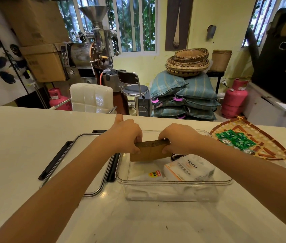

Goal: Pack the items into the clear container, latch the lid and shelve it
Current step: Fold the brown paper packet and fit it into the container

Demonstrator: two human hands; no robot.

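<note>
A clear container [173, 183] stands open on the white table in front of me. Inside lie a white tissue pack [189, 170] on the right and a flat white packet with a yellow and red label [153, 174]. Over the container's back part I hold a stack of brown paper sleeves [150, 152] upright. My left hand [126, 135] grips its left end and my right hand [179, 137] grips its right end. The clear lid with black latches [72, 165] lies flat to the left of the container, touching its side.
A woven bamboo tray [270, 149] with several green sachets [235, 139] sits at the right of the table. Beyond the far table edge are a white chair [91, 98], a stool, stacked sacks and pink gas cylinders.
</note>
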